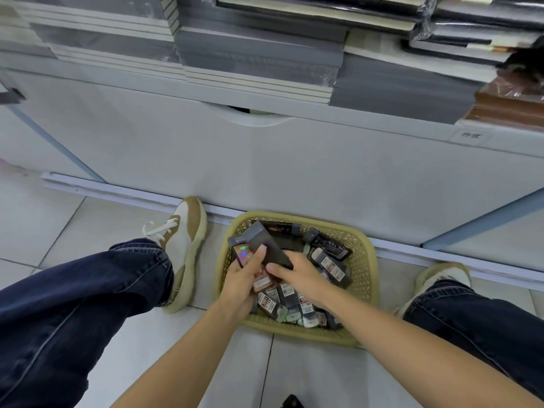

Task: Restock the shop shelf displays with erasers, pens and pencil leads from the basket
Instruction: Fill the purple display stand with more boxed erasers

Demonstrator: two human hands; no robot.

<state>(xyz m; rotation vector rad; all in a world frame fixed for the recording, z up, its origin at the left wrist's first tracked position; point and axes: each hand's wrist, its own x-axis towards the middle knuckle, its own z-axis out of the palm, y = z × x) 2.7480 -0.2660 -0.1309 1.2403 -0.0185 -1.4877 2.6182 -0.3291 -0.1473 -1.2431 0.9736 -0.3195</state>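
Note:
A tan plastic basket [363, 260] stands on the floor between my feet, against the shelf base. It holds several dark eraser packs [331, 267] and small boxes. My left hand [240, 285] grips a small stack of packs, among them one with a shiny holographic label [242, 251] and a reddish one. My right hand [297, 273] pinches a dark grey box [265, 241] that lies on top of that stack, thumb on its near end. Both hands hover over the basket's left half.
The white shelf base [265, 160] rises right behind the basket. Stacks of wrapped notebooks [259, 54] fill the shelf above. My left shoe [184, 245] is beside the basket, my right shoe [441, 278] on the other side. Pale floor tiles surround it.

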